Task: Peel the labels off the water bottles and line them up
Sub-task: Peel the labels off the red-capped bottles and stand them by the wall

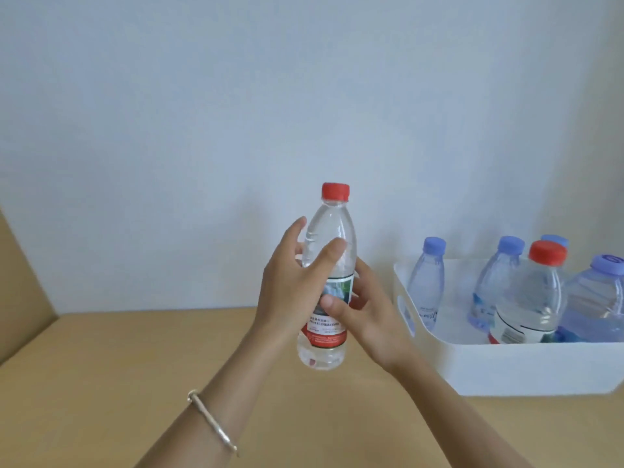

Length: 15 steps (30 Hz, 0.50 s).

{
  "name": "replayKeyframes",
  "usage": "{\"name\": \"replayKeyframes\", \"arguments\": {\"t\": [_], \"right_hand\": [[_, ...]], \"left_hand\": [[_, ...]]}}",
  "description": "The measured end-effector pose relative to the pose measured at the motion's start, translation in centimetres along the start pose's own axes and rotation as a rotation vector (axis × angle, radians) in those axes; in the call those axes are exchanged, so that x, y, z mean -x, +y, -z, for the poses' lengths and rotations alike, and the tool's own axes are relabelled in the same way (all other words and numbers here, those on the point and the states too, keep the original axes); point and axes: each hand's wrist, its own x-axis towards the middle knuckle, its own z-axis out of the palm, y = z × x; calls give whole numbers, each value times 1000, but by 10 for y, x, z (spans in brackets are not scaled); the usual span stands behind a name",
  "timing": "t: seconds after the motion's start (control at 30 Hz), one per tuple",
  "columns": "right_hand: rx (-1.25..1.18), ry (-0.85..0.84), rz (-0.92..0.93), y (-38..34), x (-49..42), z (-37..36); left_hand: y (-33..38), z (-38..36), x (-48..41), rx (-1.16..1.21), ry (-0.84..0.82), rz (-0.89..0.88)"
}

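The red-capped water bottle (332, 228) stands upright in the air between both hands, clear of the wooden table (135, 349). The left hand (290, 285) grips its clear shoulder, thumb laid across the front and fingers wrapped behind, just above the label (329, 329). The right hand (371, 319) cups the far side with its fingers curled behind, and its thumb tip presses the label's face just below the left thumb. The label looks whole, so peeling is probably only starting. Next, the right thumbnail needs a seam edge to lift while the left hand steadies the bottle. More bottles sit in the white bin (506, 363), beyond the right fingers.
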Motion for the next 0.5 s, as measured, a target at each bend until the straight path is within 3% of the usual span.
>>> {"name": "replayKeyframes", "arguments": {"t": [0.13, 0.5], "right_hand": [[-68, -69, -29, 27, 13, -3], [-146, -78, -77, 54, 31, -5]], "left_hand": [[-51, 10, 25, 158, -152, 10], [-94, 0, 47, 265, -230, -8]]}}
